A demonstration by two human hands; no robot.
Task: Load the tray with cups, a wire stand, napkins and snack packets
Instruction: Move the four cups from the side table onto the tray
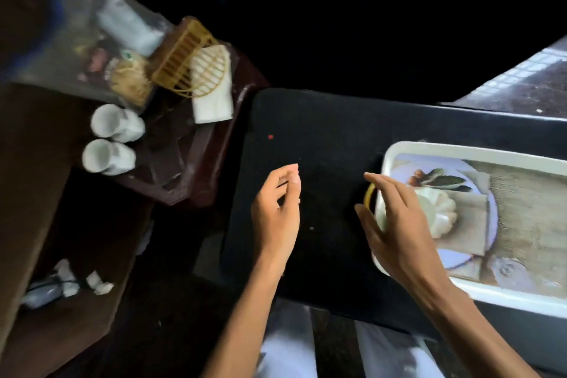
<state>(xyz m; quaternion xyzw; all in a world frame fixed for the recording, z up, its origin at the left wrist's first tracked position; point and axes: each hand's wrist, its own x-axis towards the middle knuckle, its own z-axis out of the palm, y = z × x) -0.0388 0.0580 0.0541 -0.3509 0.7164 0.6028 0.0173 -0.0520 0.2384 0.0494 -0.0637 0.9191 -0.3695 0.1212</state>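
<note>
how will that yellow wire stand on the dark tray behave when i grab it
The wire stand looks like thin open bars, so probably light and fairly stiff. It sits tilted against the napkins, so it may tip or rock once nudged. The gaps give fingers an easy hook, though the bars could snag the plastic bag beside it.

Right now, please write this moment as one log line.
step: first cup into tray | right hand: holding cup at white tray left edge | left hand: empty | two cups, wire stand, napkins: unloaded
</note>
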